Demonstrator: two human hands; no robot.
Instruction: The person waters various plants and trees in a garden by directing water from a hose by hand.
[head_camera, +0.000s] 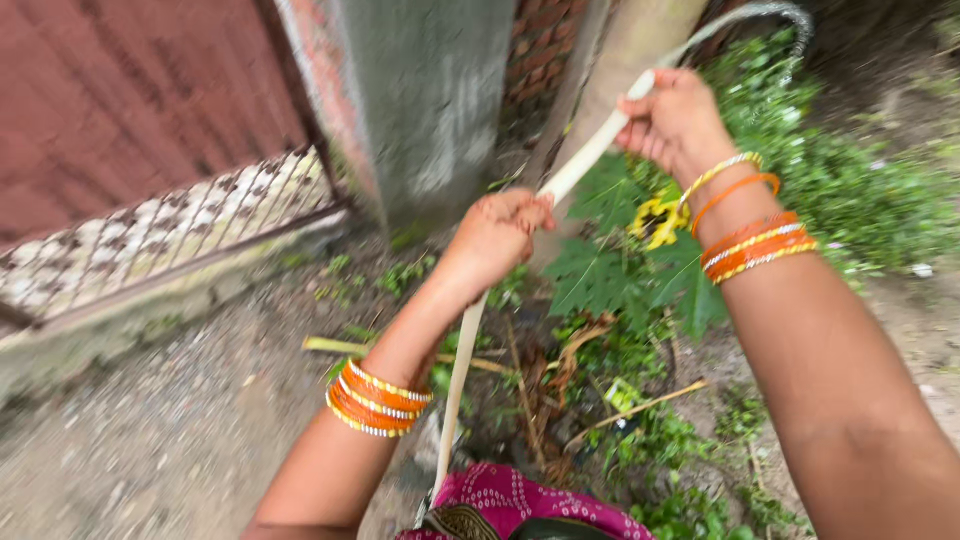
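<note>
A yard outside a house: bare gravelly ground (170, 430), a dark red metal gate (130, 100), a grey concrete pillar (430, 100), a brick wall (540, 45) and leafy green weeds (850, 190).

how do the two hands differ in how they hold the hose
The right hand grips the pale hose high up near its spraying end, arm stretched out; the left hand grips it lower down, closer to the body. The right hand's fingers look looser; the left hand is a tight fist. Both wrists wear orange and yellow bangles.

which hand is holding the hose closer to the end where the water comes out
The right hand, raised near the hose tip where water arcs out; the left hand grips lower, nearer the body.
</note>
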